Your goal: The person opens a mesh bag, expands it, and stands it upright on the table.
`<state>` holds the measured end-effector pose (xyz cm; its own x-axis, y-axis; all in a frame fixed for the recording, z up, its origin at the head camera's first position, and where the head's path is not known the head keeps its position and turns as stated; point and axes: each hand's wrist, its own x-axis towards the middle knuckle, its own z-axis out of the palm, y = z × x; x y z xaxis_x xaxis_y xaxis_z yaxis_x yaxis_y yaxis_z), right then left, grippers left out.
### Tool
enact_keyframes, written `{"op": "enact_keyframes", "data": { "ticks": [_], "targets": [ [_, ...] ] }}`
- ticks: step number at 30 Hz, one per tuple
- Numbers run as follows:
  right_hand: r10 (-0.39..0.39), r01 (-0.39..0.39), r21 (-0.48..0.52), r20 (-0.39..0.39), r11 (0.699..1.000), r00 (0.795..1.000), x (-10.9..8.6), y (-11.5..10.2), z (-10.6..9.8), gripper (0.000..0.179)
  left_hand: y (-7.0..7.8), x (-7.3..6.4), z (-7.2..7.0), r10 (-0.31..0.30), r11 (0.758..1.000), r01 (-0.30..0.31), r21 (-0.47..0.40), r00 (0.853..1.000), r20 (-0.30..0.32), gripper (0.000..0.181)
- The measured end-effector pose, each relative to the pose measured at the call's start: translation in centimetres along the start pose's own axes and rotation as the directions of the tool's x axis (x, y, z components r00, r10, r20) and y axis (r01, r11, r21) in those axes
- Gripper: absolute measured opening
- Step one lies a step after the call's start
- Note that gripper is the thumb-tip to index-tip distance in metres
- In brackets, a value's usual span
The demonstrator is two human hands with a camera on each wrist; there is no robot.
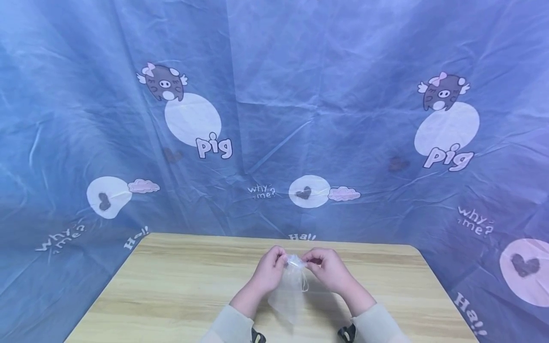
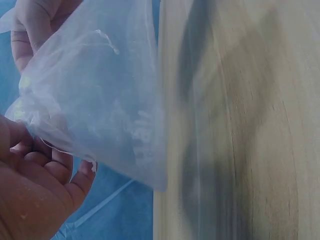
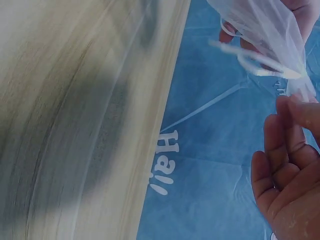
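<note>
A sheer white drawstring pouch (image 1: 288, 290) hangs between my two hands over the table, its gathered neck at the top. My left hand (image 1: 271, 270) pinches one side of that neck. On the other side, my right hand (image 1: 328, 269) pinches the neck's edge between thumb and forefinger, its other fingers loosely bent in the right wrist view. Thin white cord loops (image 3: 255, 62) dangle from the neck near the right hand. Seen from the left wrist, the pouch body (image 2: 110, 95) spreads out translucent, and I make out no contents inside.
The wooden table (image 1: 188, 281) lies beneath both hands, its far edge close behind them. A blue printed cloth (image 1: 274, 119) hangs behind and at both sides. Black straps (image 1: 346, 332) show at both wrists by the light sleeves.
</note>
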<state>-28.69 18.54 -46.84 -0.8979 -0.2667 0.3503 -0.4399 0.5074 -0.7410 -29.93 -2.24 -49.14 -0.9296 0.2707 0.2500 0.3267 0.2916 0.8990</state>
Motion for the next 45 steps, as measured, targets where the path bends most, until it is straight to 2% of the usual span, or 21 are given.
{"op": "enact_keyframes", "data": {
  "ticks": [4, 22, 25, 29, 35, 37, 42, 45],
  "targets": [
    [-0.016, 0.016, -0.029, -0.008, 0.999, 1.000, -0.2, -0.1, -0.2, 0.012, 0.1, 0.0, -0.1, -0.024, 1.000, 0.024, 0.008, 1.000, 0.008, 0.011],
    [-0.031, 0.029, -0.191, -0.009, 0.981, 0.999, -0.6, 0.7, -1.1, 0.013, 0.0, -0.1, -1.0, 0.017, 0.998, -0.016, 0.056, 1.000, -0.011, 0.013],
    [-0.018, 0.017, -0.181, -0.006, 0.983, 1.000, -0.7, 0.5, -1.2, 0.015, -0.1, -0.2, -0.9, 0.007, 0.999, -0.007, 0.052, 1.000, -0.002, 0.013],
    [0.008, -0.005, -0.118, 0.022, 0.993, 1.000, -0.9, 0.0, -1.0, 0.014, -0.3, -0.3, -0.6, -0.006, 0.999, 0.005, 0.040, 1.000, 0.004, 0.013],
    [-0.017, 0.019, -0.041, 0.055, 0.999, 0.998, -0.9, -0.5, -0.4, 0.002, -0.2, -0.4, -0.4, -0.004, 1.000, 0.004, 0.005, 1.000, -0.001, 0.012],
    [-0.017, 0.019, -0.040, 0.051, 0.999, 0.999, -0.9, -0.6, -0.3, 0.004, -0.2, -0.4, -0.4, -0.015, 1.000, 0.015, -0.018, 1.000, 0.002, 0.012],
    [0.011, -0.010, -0.025, 0.053, 1.000, 0.999, -0.8, -0.5, -0.4, 0.007, -0.2, -0.5, -0.5, 0.006, 0.991, -0.003, -0.131, 1.000, 0.028, 0.014],
    [0.027, -0.026, -0.011, 0.067, 1.000, 0.997, -0.7, -0.5, -0.6, 0.005, -0.1, -0.3, -0.7, 0.048, 0.993, -0.042, -0.115, 0.998, 0.050, 0.028]
  ]
}}
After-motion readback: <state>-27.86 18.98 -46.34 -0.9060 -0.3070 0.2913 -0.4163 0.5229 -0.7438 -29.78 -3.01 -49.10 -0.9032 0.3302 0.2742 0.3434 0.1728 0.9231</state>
